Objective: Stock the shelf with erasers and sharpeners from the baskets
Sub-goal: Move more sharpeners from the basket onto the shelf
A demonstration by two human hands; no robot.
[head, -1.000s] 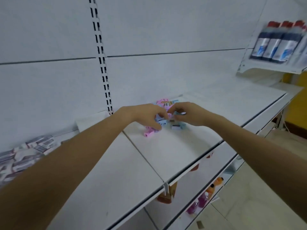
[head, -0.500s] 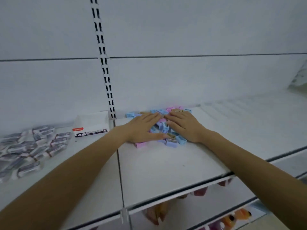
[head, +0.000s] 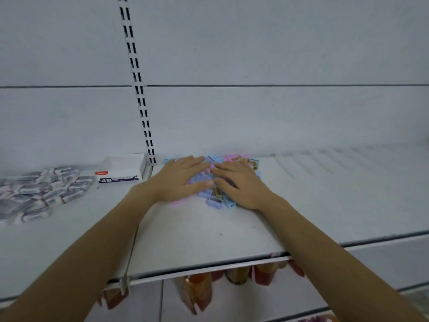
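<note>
A pile of small blue, pink and purple sharpeners (head: 216, 201) lies on the white shelf (head: 209, 233), close to the back wall. My left hand (head: 181, 180) lies flat on the left part of the pile with straight fingers. My right hand (head: 236, 182) lies flat on the right part, fingers straight, its fingertips close to those of the left. Most of the pile is hidden under both palms. Several wrapped erasers (head: 34, 194) lie spread on the shelf at the far left.
A white eraser box marked 4B (head: 120, 171) stands against the back wall between the erasers and the sharpeners. A slotted upright (head: 139, 94) runs up the wall. Packaged goods (head: 197, 291) hang below the shelf edge. The shelf goes on to the right.
A second ago both hands were curled over the sharpeners; now they lie flat on the pile. The view has swung left, showing the erasers and the box.
</note>
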